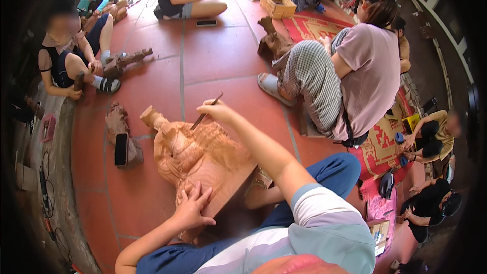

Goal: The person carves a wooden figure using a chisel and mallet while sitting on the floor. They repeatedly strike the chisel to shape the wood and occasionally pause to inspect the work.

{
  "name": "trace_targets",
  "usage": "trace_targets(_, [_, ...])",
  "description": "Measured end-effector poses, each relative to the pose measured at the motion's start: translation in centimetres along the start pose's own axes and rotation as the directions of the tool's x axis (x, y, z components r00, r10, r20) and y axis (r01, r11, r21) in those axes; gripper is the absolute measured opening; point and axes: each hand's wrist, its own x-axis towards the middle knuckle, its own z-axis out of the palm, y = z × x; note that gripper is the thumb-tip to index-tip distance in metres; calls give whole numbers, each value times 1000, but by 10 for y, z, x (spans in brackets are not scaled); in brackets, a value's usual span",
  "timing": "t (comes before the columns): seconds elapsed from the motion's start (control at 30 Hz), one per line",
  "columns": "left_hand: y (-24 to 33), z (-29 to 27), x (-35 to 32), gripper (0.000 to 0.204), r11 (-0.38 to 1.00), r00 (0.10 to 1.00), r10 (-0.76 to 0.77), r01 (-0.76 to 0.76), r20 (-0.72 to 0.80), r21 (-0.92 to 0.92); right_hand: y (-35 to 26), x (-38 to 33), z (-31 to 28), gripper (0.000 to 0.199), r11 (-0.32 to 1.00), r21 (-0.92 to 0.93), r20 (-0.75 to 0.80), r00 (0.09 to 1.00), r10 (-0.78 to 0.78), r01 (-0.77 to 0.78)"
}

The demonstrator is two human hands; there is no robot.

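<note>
A light-brown wooden carving (187, 142) of a robed figure lies tilted on the floor against my legs, its narrow end pointing away to the left. My left hand (194, 208) rests on the near part of the carving, fingers spread over the wood. In my right hand (217, 110) is a thin dark carving tool (199, 121), pinched between the fingers. Its lower tip meets the upper part of the carving, while the other end sticks up above my hand.
Left of the carving, a phone (121, 149) leans on a darker carved piece (133, 153). To the right sits a person in a pink shirt (373, 66); another, at left, holds a mallet-like tool (78, 80). A raised concrete ledge (58, 172) bounds the left side.
</note>
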Motion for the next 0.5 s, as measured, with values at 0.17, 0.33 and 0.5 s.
trace_targets(0.17, [6, -7, 3, 110, 997, 993, -68, 72, 97, -32, 13, 19, 41, 24, 998, 15, -193, 979, 70, -69])
trace_targets(0.33, [-4, 1, 5, 112, 999, 999, -1, 4, 48, -50, 58, 30, 67, 20, 996, -73, -366, 931, 11, -41])
trace_targets(0.5, [13, -12, 0, 110, 994, 986, -105, 102, 132, 28, 49, 19, 62, 20, 993, -18, -308, 945, 105, -116])
